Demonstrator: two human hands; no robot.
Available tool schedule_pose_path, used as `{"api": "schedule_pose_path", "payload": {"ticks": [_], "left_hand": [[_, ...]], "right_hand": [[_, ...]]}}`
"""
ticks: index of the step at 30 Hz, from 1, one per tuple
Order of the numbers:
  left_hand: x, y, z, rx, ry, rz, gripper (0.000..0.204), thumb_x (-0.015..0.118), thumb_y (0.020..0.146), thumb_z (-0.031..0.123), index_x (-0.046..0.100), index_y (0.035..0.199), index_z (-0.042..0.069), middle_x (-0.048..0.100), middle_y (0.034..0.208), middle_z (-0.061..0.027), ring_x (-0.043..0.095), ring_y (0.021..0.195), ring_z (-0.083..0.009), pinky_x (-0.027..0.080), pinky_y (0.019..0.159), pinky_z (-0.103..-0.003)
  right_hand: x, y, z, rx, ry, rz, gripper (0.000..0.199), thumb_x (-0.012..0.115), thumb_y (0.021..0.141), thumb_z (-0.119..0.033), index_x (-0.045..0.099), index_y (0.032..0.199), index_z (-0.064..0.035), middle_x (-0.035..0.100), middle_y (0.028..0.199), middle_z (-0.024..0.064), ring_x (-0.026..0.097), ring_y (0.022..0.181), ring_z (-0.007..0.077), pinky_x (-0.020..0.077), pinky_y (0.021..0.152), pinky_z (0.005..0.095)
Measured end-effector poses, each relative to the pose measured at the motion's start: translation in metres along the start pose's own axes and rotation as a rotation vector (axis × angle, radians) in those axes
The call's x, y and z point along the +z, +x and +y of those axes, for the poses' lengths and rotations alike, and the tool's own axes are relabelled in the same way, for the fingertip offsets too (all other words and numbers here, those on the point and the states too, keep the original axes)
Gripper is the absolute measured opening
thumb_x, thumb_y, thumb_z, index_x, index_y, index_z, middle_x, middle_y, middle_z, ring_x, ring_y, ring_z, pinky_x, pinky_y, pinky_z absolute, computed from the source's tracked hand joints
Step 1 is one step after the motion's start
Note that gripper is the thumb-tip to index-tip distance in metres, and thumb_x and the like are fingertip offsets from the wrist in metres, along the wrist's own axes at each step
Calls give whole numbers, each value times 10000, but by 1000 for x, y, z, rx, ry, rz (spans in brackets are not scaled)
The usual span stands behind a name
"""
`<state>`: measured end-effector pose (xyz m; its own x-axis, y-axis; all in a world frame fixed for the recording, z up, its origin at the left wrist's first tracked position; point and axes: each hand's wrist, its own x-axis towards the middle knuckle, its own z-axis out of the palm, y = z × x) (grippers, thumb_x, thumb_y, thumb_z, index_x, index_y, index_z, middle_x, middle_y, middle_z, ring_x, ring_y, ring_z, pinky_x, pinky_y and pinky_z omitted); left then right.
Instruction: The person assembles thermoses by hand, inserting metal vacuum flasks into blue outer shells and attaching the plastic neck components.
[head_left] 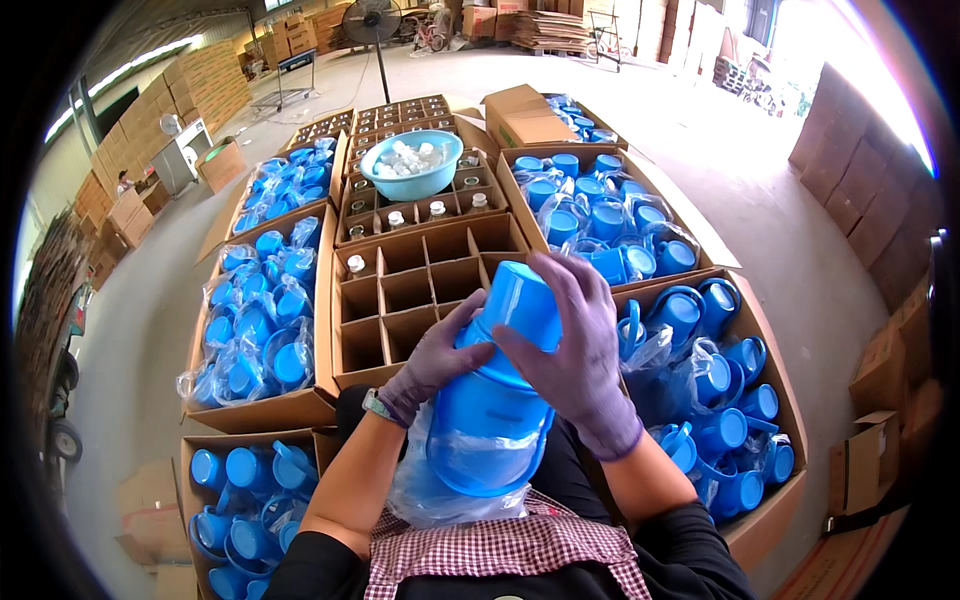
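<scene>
Hands meet over the lap: a blue plastic jug (492, 400), part-sheathed in a clear bag (440, 490), is steadied low by the left hand (437, 357), fingers curled against its side. The right hand (572, 345) is spread wide over the blue lid (520, 303), palm pressing from above (both hands gloved). A divided carton (410, 290) is kept directly ahead, open boxes of blue jugs (700, 380) within reach on both sides.

Beyond my divided carton (420, 290) sits a basin (411, 164) of caps; blue-jug boxes (262, 330) flank it.
</scene>
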<state>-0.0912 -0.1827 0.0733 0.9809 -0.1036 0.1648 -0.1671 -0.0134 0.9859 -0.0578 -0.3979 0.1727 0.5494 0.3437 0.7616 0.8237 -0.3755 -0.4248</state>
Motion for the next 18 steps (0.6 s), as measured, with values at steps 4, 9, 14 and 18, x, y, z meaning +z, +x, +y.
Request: {"api": "schedule_pose_path", "payload": {"ticks": [4, 9, 14, 18], "left_hand": [[1, -11, 14, -2, 103, -15, 1149, 818, 862, 563, 170, 1681, 84, 460, 1576, -197, 462, 1444, -334, 367, 1211, -463], [10, -25, 26, 32, 9, -110, 1175, 821, 862, 555, 108, 1697, 137, 455, 1570, -181, 457, 1441, -340, 369, 1206, -482], [3, -25, 19, 26, -31, -27, 1102, 815, 868, 555, 200, 1685, 144, 456, 1563, -179, 466, 1431, -344, 370, 1202, -499], [8, -22, 15, 27, 29, -32, 1098, 821, 871, 533, 195, 1686, 145, 477, 1544, -181, 486, 1414, -325, 388, 1194, -480]], "right_hand": [[28, 9, 24, -16, 94, -14, 501, 835, 771, -344, 707, 1183, -89, 692, 1116, 117, 606, 1207, 362, 410, 1103, 563], [60, -20, 123, 326, 1610, 21, 362, 594, 1033, -361, 658, 788, -102, 680, 851, 28, 637, 1040, 228, 465, 1010, 444], [66, -47, 171, 706, 1053, 269, 291, 574, 1034, -258, 700, 1110, -7, 686, 1008, 88, 648, 915, 144, 536, 827, 302], [24, -18, 50, 172, 426, 163, 978, 946, 717, -257, 424, 1526, -85, 464, 1509, 172, 448, 1416, 350, 391, 1191, 472]]}}
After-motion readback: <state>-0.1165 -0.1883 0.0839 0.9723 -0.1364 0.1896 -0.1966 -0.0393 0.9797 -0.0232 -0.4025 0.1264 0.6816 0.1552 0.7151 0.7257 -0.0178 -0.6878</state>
